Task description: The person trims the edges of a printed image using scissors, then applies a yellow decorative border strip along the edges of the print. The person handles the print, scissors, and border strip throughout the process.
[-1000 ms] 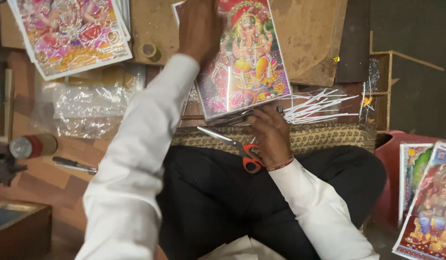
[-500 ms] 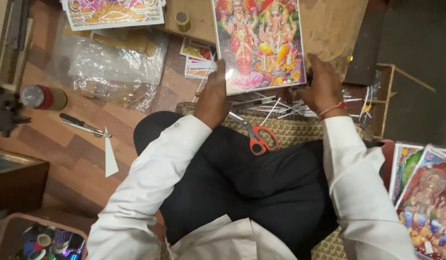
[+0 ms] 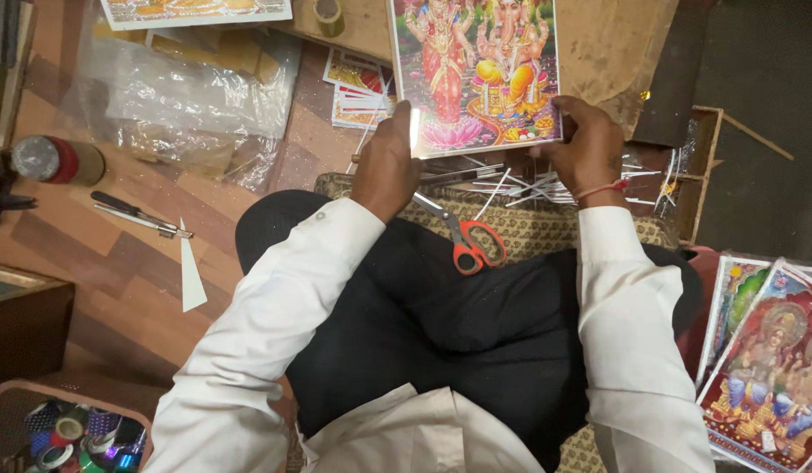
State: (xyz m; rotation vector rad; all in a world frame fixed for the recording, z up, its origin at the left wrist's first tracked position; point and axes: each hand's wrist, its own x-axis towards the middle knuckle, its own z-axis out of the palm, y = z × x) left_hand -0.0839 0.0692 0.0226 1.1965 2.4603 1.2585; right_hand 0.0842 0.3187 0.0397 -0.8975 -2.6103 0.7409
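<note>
Both hands hold one glossy picture print [image 3: 474, 70] over the lap. The left hand [image 3: 386, 162] has its fingers closed on the print's lower left corner, and the right hand [image 3: 590, 144] has its fingers curled over the lower right corner; the print's top runs out of view.

One pair of orange-handled scissors [image 3: 463, 236] lies on the woven mat [image 3: 546, 229] just below the hands, beside a loose bundle of thin white strips [image 3: 546, 186], too many to count.

On the wooden floor [image 3: 99, 263] to the left lie one crumpled clear plastic bag [image 3: 182, 101], one red-banded can [image 3: 51, 159], one slim knife [image 3: 138, 215] and one white paper sliver [image 3: 192, 276].

At the right edge at least two more prints [image 3: 769, 368] lie stacked, and one basket of tape rolls [image 3: 68, 434] sits at the lower left corner.
</note>
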